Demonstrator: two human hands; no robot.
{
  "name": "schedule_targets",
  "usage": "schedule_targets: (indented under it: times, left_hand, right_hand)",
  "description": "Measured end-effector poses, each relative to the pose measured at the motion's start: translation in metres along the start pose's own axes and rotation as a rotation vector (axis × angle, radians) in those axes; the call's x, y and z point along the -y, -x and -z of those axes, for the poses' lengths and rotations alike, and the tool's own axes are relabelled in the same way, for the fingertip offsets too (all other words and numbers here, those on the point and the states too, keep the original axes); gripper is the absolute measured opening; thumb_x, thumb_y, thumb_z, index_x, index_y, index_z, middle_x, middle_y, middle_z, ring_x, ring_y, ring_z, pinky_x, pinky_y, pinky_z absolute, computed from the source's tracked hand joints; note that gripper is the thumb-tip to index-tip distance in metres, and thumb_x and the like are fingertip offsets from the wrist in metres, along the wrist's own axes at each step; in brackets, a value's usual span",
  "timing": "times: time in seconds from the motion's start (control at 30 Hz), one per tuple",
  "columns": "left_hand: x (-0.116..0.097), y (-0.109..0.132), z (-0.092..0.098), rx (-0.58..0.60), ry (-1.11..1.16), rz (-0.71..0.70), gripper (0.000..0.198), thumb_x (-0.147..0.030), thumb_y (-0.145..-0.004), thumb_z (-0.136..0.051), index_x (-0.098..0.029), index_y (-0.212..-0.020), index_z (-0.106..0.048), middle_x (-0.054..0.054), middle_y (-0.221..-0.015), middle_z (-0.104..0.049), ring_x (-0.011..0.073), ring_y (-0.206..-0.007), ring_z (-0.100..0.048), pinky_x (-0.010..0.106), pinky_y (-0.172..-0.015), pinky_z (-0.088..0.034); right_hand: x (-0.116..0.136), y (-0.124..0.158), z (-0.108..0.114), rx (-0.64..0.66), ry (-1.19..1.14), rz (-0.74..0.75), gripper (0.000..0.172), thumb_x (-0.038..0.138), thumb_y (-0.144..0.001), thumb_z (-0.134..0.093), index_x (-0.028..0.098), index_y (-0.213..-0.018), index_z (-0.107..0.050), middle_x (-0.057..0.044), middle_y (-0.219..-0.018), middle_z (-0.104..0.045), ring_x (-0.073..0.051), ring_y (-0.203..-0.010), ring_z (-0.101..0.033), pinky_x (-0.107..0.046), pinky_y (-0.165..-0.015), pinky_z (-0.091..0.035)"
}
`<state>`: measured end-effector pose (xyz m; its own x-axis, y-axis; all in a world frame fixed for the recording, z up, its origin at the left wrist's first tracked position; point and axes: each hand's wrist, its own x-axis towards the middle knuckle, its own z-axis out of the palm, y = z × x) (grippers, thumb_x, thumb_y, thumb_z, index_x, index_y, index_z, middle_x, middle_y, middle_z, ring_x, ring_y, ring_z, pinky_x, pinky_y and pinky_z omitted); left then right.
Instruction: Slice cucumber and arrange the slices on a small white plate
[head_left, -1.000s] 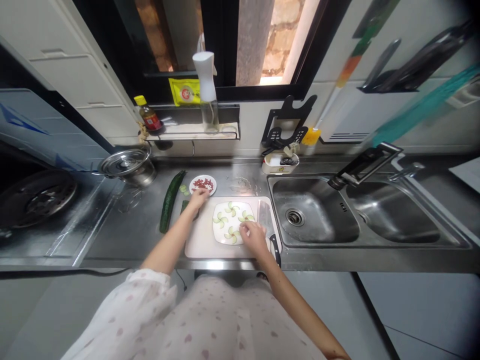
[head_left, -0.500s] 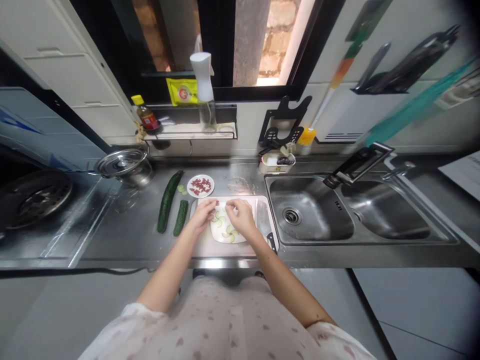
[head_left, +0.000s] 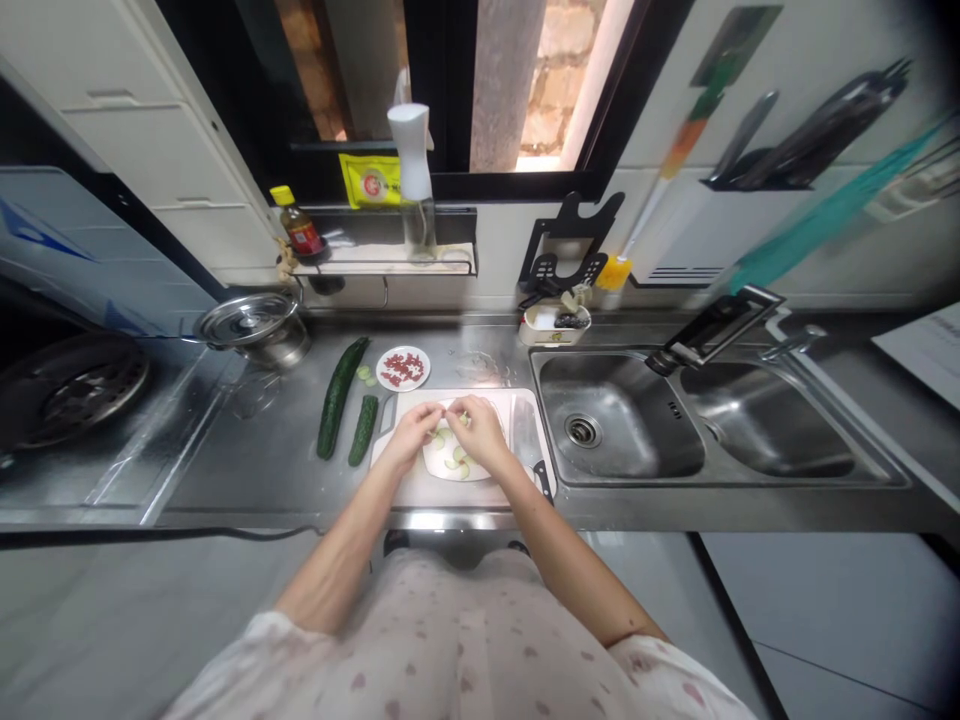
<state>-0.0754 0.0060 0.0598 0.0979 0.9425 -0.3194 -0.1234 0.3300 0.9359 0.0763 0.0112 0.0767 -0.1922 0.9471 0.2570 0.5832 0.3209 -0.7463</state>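
Observation:
My left hand (head_left: 414, 437) and my right hand (head_left: 480, 436) meet above a white plate (head_left: 481, 471), thumbs and fingertips pinched together. Anything between the fingertips is too small to make out. Pale green cucumber slices (head_left: 457, 463) lie on the plate in pinwheel shapes, partly covered by my hands. Beneath the plate is a light cutting board (head_left: 409, 492), and a knife (head_left: 541, 480) rests along its right side. Left of it lie a short cucumber piece (head_left: 364, 430) and a longer cucumber (head_left: 341, 400). Behind my left hand sits a small white dish of red bits (head_left: 403, 369).
A double steel sink (head_left: 622, 430) with a black tap (head_left: 697, 335) is to the right. A lidded steel pot (head_left: 255, 330) stands at the back left, near a hob (head_left: 82, 395). A few cucumber slices (head_left: 366, 375) lie beside the dish. A rack (head_left: 382, 265) holds bottles.
My left hand has moved right, and its fingertips now meet those of my right hand over the plate. The view has shifted slightly.

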Motion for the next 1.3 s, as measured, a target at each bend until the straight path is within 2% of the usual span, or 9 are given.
schedule_targets:
  times: [0.17,0.37,0.57,0.83,1.0,1.3]
  left_hand:
    - [0.001,0.004,-0.001,-0.032,-0.066,-0.050,0.038,-0.052,-0.073,-0.068,-0.017,-0.089,-0.066,0.000,-0.070,-0.058,0.0078,-0.059,-0.049,0.017,-0.048,-0.031]
    - [-0.002,0.005,0.000,-0.077,-0.251,-0.229,0.032,-0.046,-0.072,-0.069,-0.016,-0.082,-0.066,0.003,-0.082,-0.064,0.0136,-0.074,-0.056,0.022,-0.064,-0.043]
    - [-0.002,0.006,0.001,-0.139,-0.281,-0.246,0.029,-0.044,-0.075,-0.065,-0.016,-0.081,-0.066,0.003,-0.079,-0.064,0.0139,-0.073,-0.055,0.023,-0.063,-0.043]
    - [-0.006,0.010,-0.006,-0.195,-0.362,-0.333,0.022,-0.039,-0.078,-0.061,-0.017,-0.080,-0.065,0.004,-0.085,-0.066,0.0161,-0.080,-0.058,0.025,-0.074,-0.044]
    - [-0.003,0.011,-0.005,-0.248,-0.451,-0.393,0.018,-0.035,-0.080,-0.059,-0.018,-0.079,-0.065,0.004,-0.088,-0.066,0.0152,-0.077,-0.056,0.025,-0.072,-0.042]
    - [0.002,0.012,-0.004,-0.279,-0.424,-0.380,0.017,-0.035,-0.078,-0.061,-0.018,-0.078,-0.065,0.005,-0.088,-0.067,0.0169,-0.081,-0.058,0.026,-0.073,-0.043]
  right_hand:
    - [-0.001,0.003,0.001,-0.006,-0.024,-0.009,0.013,0.024,-0.083,-0.053,0.021,-0.071,-0.057,-0.002,-0.077,-0.062,-0.017,-0.078,-0.053,-0.029,-0.077,-0.039]
    - [-0.001,0.004,0.003,0.010,-0.036,-0.005,0.012,0.025,-0.083,-0.054,0.020,-0.072,-0.058,-0.002,-0.077,-0.062,-0.017,-0.078,-0.053,-0.029,-0.077,-0.039]
    - [0.000,0.004,0.004,-0.014,-0.063,-0.005,0.008,0.023,-0.081,-0.055,0.021,-0.076,-0.060,-0.003,-0.082,-0.064,-0.018,-0.081,-0.055,-0.030,-0.080,-0.040]
    - [0.001,0.001,0.002,0.014,-0.032,0.005,0.009,0.024,-0.082,-0.054,0.021,-0.076,-0.060,-0.002,-0.079,-0.063,-0.018,-0.080,-0.054,-0.030,-0.078,-0.039]
    - [-0.001,-0.001,0.000,0.027,-0.018,0.000,0.011,0.025,-0.083,-0.054,0.021,-0.073,-0.059,-0.002,-0.076,-0.062,-0.017,-0.079,-0.053,-0.029,-0.076,-0.038]
    - [-0.002,-0.003,-0.002,0.058,-0.008,0.011,0.011,0.025,-0.082,-0.054,0.021,-0.073,-0.059,-0.002,-0.075,-0.061,-0.017,-0.079,-0.052,-0.029,-0.077,-0.039]
